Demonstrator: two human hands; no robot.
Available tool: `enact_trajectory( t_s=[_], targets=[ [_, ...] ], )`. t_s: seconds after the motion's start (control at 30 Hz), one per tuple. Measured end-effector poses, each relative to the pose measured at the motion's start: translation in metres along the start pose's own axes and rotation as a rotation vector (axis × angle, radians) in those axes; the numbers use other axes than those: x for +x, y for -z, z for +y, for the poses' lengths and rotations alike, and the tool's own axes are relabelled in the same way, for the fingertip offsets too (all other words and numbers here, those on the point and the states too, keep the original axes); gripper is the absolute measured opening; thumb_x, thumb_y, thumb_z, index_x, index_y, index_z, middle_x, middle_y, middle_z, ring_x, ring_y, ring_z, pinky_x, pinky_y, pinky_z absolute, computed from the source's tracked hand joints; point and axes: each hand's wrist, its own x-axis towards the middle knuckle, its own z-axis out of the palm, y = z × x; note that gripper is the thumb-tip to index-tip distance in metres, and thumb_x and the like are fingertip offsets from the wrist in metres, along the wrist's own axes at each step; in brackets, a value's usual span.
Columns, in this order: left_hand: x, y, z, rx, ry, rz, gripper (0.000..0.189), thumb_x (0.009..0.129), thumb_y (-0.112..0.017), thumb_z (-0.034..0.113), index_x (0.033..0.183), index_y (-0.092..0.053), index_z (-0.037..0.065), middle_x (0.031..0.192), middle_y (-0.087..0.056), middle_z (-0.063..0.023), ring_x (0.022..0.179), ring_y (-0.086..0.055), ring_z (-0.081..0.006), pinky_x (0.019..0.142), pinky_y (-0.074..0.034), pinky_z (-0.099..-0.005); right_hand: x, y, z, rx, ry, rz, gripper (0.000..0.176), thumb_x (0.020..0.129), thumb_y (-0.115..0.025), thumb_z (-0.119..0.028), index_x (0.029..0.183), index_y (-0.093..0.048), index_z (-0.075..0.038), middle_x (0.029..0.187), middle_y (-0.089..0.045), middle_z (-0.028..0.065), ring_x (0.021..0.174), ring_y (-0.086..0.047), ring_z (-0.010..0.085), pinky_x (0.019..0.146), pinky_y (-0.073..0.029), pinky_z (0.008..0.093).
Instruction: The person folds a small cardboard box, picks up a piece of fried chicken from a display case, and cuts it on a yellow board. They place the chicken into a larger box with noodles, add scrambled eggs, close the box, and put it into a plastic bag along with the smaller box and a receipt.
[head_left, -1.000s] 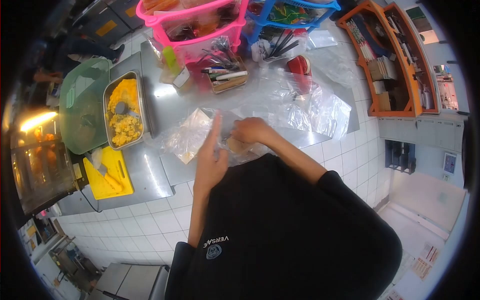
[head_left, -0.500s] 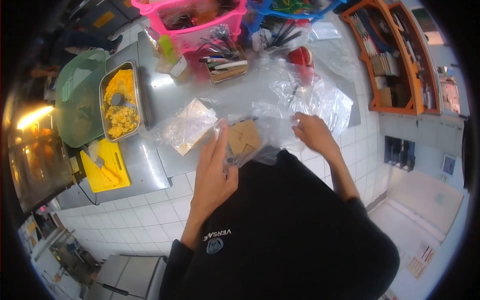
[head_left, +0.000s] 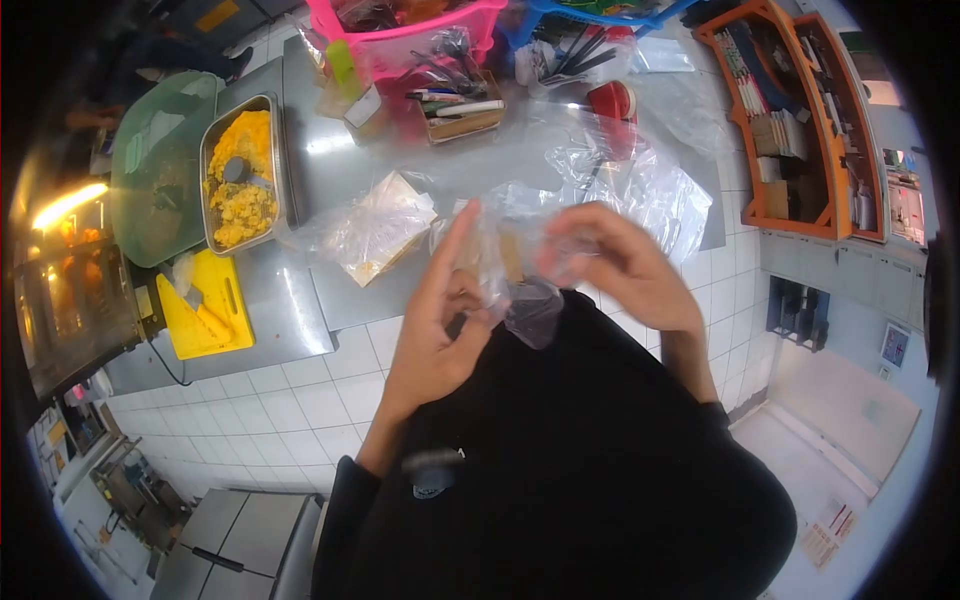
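Close to my body, a clear plastic bag (head_left: pixel 535 312) with a brown cardboard piece (head_left: pixel 512 258) inside or behind it hangs between my hands. My left hand (head_left: pixel 445 325) grips the bag's left side between thumb and fingers, its index finger stretched out. At the bag's right side is my right hand (head_left: pixel 630 265), fingers curved and blurred; whether they pinch the plastic is unclear. Left of the bag, a plastic-wrapped stack of pale paper pieces (head_left: pixel 390 225) lies on the metal table (head_left: pixel 330 185). More clear plastic bags (head_left: pixel 665 205) are spread to the right.
A steel tray (head_left: pixel 290 200) of yellow food stands at the left, above a yellow cutting board (head_left: pixel 228 320) with a knife. Pink (head_left: pixel 410 50) and blue (head_left: pixel 600 18) baskets, a pen box (head_left: pixel 465 120) and a red object (head_left: pixel 612 102) line the far side. An orange shelf (head_left: pixel 750 130) stands right.
My right hand has moved left and nearer to my left hand, its fingers now in front of the bag. The bag has bunched up, covering more of the cardboard. The view has shifted slightly.
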Motion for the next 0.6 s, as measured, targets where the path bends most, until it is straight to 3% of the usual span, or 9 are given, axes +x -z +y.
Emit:
enact_trajectory(
  t_s=[0.07, 0.17, 0.2, 0.27, 0.3, 0.4, 0.5, 0.6],
  targets=[
    [0.01, -0.008, -0.004, 0.037, -0.122, -0.081, 0.085, 0.08, -0.044, -0.01, 0.157, -0.013, 0.005, 0.161, -0.025, -0.0153, 0.126, -0.054, -0.0272, 0.097, -0.049, -0.032, 0.018, -0.019, 0.008, -0.103, 0.06, -0.107, 0.032, 0.094, -0.061, -0.004, 0.124, -0.05, 0.0, 0.115, -0.059, 0.0066, 0.105, -0.06, 0.0149, 0.085, -0.052, 0.0299],
    [0.009, -0.006, 0.01, 0.063, -0.028, -0.079, 0.086, 0.08, -0.042, -0.011, 0.157, -0.01, 0.004, 0.161, -0.025, -0.016, 0.126, -0.055, -0.0283, 0.099, -0.049, -0.0345, 0.036, -0.026, 0.038, 0.194, -0.051, -0.02, 0.031, 0.095, -0.06, -0.006, 0.124, -0.053, -0.002, 0.1, -0.066, 0.0078, 0.091, -0.064, 0.0124, 0.079, -0.052, 0.0277],
    [0.005, 0.01, 0.008, 0.039, -0.008, -0.055, 0.091, 0.081, -0.06, -0.001, 0.157, -0.01, 0.002, 0.161, -0.024, -0.0173, 0.124, -0.056, -0.0323, 0.1, -0.048, -0.0398, 0.038, -0.018, 0.041, 0.213, -0.049, 0.046, 0.028, 0.095, -0.059, -0.005, 0.122, -0.053, -0.002, 0.098, -0.066, 0.0084, 0.088, -0.065, 0.0126, 0.077, -0.052, 0.0279],
    [0.002, 0.038, -0.013, 0.403, -0.081, 0.094, 0.105, 0.076, -0.076, 0.02, 0.156, -0.012, 0.0, 0.157, -0.03, -0.0178, 0.128, -0.053, -0.0308, 0.104, -0.045, -0.0402, 0.04, -0.017, 0.033, 0.186, -0.05, 0.257, 0.022, 0.096, -0.053, -0.002, 0.118, -0.05, -0.004, 0.084, -0.064, 0.0083, 0.074, -0.064, 0.0137, 0.068, -0.053, 0.029],
    [0.004, 0.046, -0.033, 0.58, -0.112, 0.167, 0.113, 0.073, -0.084, 0.031, 0.155, -0.013, -0.001, 0.155, -0.033, -0.018, 0.13, -0.051, -0.03, 0.106, -0.044, -0.0404, 0.04, -0.021, 0.034, 0.234, -0.034, 0.22, 0.021, 0.096, -0.052, -0.002, 0.117, -0.049, -0.004, 0.083, -0.062, 0.007, 0.073, -0.063, 0.0138, 0.07, -0.053, 0.0296],
    [0.04, 0.047, -0.116, 0.804, -0.204, 0.041, 0.1, 0.073, -0.083, 0.03, 0.147, -0.023, 0.0, 0.146, -0.038, -0.0177, 0.125, -0.051, -0.0316, 0.103, -0.044, -0.0417, 0.045, -0.051, 0.046, 0.403, -0.056, 0.097, 0.017, 0.097, -0.05, -0.003, 0.113, -0.046, -0.007, 0.081, -0.056, 0.0042, 0.071, -0.058, 0.0138, 0.077, -0.053, 0.0328],
    [0.068, 0.038, -0.189, 0.867, -0.292, -0.05, 0.087, 0.072, -0.081, 0.029, 0.139, -0.033, 0.001, 0.136, -0.043, -0.0173, 0.12, -0.051, -0.0332, 0.099, -0.044, -0.0429, 0.058, -0.079, 0.076, 0.625, -0.078, -0.12, 0.017, 0.098, -0.05, -0.002, 0.113, -0.045, -0.008, 0.09, -0.06, 0.0071, 0.083, -0.061, 0.0156, 0.083, -0.053, 0.036],
    [0.077, 0.04, -0.222, 0.912, -0.31, -0.056, 0.074, 0.072, -0.079, 0.028, 0.13, -0.043, 0.002, 0.126, -0.047, -0.017, 0.114, -0.052, -0.0348, 0.095, -0.044, -0.0442, 0.043, -0.059, 0.055, 0.013, -0.057, -0.159, 0.039, 0.093, -0.063, -0.012, 0.126, -0.043, -0.006, 0.109, -0.06, 0.0147, 0.104, -0.06, 0.0215, 0.095, -0.049, 0.0394]
  ],
)
